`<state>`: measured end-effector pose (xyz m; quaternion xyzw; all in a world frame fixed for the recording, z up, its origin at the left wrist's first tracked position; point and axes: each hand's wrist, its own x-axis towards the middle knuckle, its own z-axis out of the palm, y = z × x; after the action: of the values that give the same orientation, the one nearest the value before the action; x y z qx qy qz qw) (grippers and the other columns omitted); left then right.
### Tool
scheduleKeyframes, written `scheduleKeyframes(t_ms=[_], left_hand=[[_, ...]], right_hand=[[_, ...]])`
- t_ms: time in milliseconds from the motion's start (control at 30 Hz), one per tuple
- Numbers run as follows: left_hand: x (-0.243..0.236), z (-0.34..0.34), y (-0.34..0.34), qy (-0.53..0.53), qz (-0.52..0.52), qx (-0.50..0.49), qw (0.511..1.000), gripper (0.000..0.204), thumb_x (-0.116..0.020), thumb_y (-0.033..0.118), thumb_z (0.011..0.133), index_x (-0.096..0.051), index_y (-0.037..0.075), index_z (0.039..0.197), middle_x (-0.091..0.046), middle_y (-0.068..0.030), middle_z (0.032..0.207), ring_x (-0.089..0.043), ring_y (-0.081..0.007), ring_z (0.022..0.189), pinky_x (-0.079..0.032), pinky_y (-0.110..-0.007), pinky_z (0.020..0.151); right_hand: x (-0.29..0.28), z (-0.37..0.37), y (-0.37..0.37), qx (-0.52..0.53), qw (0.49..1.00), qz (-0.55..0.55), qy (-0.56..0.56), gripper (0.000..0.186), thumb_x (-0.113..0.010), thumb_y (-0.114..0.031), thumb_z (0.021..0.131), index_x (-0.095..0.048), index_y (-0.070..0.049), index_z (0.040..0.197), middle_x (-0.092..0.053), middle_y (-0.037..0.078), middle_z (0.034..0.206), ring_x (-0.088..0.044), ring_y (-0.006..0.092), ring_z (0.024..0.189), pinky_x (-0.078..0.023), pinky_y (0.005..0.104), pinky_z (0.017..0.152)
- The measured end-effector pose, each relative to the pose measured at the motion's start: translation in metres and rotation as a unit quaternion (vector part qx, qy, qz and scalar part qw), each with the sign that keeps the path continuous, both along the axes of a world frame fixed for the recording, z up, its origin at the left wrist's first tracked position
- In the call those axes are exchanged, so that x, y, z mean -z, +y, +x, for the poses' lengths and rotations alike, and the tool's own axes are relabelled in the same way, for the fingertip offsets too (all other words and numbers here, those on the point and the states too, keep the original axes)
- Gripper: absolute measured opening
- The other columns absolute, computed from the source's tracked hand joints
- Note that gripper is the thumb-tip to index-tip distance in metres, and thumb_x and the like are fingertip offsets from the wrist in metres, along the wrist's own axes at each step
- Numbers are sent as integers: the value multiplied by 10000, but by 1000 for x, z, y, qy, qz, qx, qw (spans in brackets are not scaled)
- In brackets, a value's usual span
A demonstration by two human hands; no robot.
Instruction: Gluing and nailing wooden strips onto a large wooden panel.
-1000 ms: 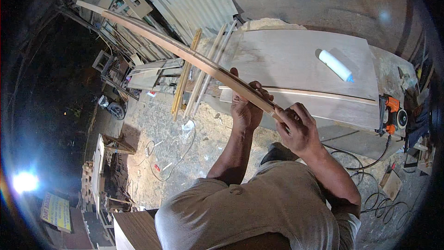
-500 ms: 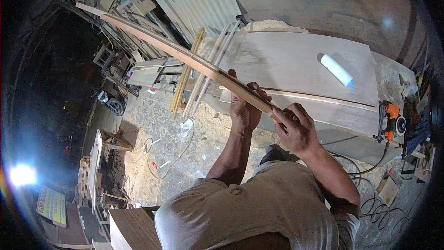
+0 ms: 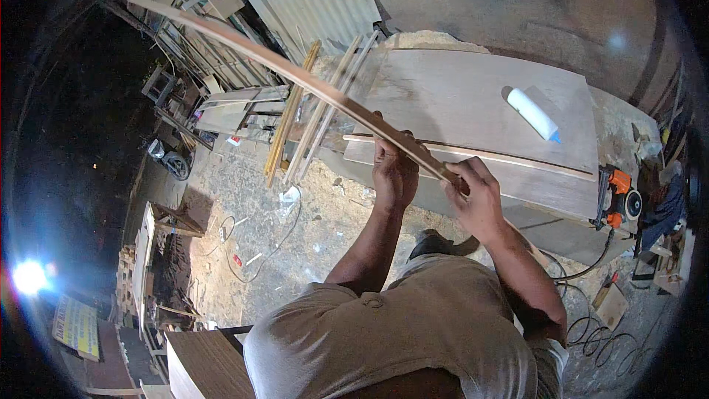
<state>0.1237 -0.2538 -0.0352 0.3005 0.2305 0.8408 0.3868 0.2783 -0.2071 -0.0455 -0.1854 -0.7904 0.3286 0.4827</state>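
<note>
A long, thin wooden strip [image 3: 295, 72] stretches from my hands up to the far left, raised above the bench. My left hand [image 3: 395, 170] is wrapped round it from below, a little way from its near end. At that near end my right hand [image 3: 476, 193] grips the strip between thumb and fingers. Beyond my hands lies a broad plywood panel [image 3: 458, 89], with a second wooden strip [image 3: 473, 151] lying along it. A white bottle with a blue tip [image 3: 533, 114] rests on its side on the panel.
An orange and black nail gun [image 3: 620, 198] sits at the panel's right end, its hose trailing down. Several loose battens [image 3: 317, 111] lie left of the panel. Sawdust and a cable [image 3: 255, 281] are on the floor. A brown wood-grain board [image 3: 207, 362] stands at lower left.
The held strip has rolled in my grip, showing a different face. My right hand has shifted slightly right and down at its end, and the whole view has moved a little.
</note>
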Motion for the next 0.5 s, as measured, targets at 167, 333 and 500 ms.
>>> scheduleKeyframes(t_ms=[167,333,500], left_hand=[[59,-65,2,-10,-79,-147,986,447,-458,347,943,-354,187,1349,-544,-41,816,-524,-160,697,-462,-325,646],[114,-145,-33,90,-316,-328,886,320,-598,368,862,-513,135,1064,-444,23,609,-374,-71,428,-323,-224,384],[205,-226,-104,283,-569,-384,670,372,-700,183,774,-559,-19,1053,-607,-85,902,-544,-165,801,-446,-285,682]], right_hand=[[19,20,11,57,993,-107,-14,247,-654,3,752,-591,-9,991,-530,91,824,-520,174,650,-420,277,575],[63,57,28,76,985,-152,-22,271,-646,-30,780,-587,-21,1044,-526,82,820,-523,158,719,-434,271,611],[125,103,37,128,977,-152,-80,268,-636,-5,776,-587,-28,1039,-529,84,827,-508,167,710,-426,267,626]])
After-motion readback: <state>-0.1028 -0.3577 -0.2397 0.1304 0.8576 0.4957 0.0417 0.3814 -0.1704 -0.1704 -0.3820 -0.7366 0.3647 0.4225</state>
